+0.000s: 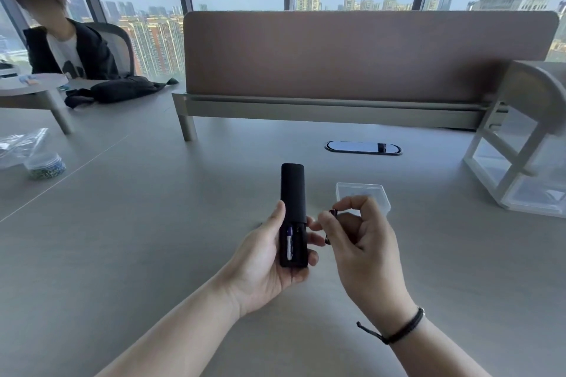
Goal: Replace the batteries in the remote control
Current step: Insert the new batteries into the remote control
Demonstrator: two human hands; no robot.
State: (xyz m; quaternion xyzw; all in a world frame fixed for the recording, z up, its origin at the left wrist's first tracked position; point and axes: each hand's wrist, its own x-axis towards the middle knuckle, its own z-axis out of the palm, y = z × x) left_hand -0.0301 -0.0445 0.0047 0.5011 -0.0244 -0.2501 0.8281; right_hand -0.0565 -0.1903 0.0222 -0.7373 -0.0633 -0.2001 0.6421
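- Left hand (263,257): cradles the remote control (293,214) from below and from the side, thumb along its left edge, fingers curled round the right edge. Held above the table (153,239), back side up, so that the battery bay faces the eye.
- Remote control: slim, black, matte body. The sliding cover is pushed toward the far end, which bares the bay at the near end.
- Battery bay (293,246): two slots side by side. The left slot holds a purple battery (289,246); the right slot looks empty.
- Right hand (358,232): just beside the remote, thumb and forefinger pinched on a second battery (333,212), other fingers loosely curled. Only the battery's dark purple end shows; its length is hidden by the fingers.
- Judged step: the held battery is either just taken out or about to go into the right slot; which one cannot be told.
- Clear plastic box (363,196): on the table just beyond the right hand, probably battery storage kept within reach.
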